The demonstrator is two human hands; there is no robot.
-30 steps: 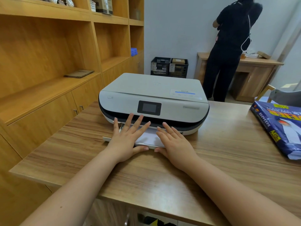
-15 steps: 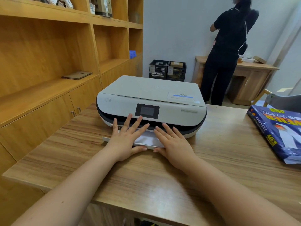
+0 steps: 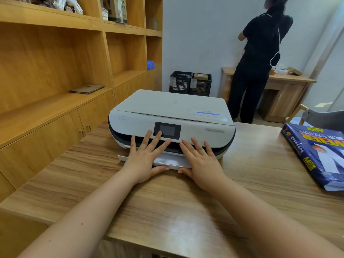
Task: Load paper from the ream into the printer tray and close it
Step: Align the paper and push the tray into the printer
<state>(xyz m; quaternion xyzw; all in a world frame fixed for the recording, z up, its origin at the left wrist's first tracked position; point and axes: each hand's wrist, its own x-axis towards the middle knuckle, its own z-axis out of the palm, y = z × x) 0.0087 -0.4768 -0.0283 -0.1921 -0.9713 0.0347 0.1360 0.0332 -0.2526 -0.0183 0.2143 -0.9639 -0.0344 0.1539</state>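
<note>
A white printer (image 3: 171, 116) sits on a wooden table (image 3: 167, 211). It has a small dark screen (image 3: 167, 130) on its front. Below the screen, the paper tray (image 3: 167, 162) sticks out a little from the bottom of the printer. White paper (image 3: 170, 158) lies flat in the tray, between the two hands.

The left hand (image 3: 143, 157) is flat and open, with its fingers spread wide. It lies on the left part of the tray. Its fingertips reach up to the dark slot at the front of the printer, and one is just beside the screen. Its thumb points to the right along the front edge of the tray.

The right hand (image 3: 201, 161) is flat and open too. It lies on the right part of the tray, with its fingers pointing at the printer. Its thumb points left, near the other thumb. The two thumbs are close but do not touch. Neither hand grips anything.

The ream of paper (image 3: 318, 153) is in a blue wrapper. It lies on the table far to the right, well apart from the printer. One end of the wrapper is open and white sheets show there.

On the left is a big wooden shelf (image 3: 55, 75). Behind the printer, two black crates (image 3: 190, 83) stand on the floor by the wall. A person in black clothes (image 3: 258, 58) stands at a small wooden desk (image 3: 283, 86) in the back, facing away.
</note>
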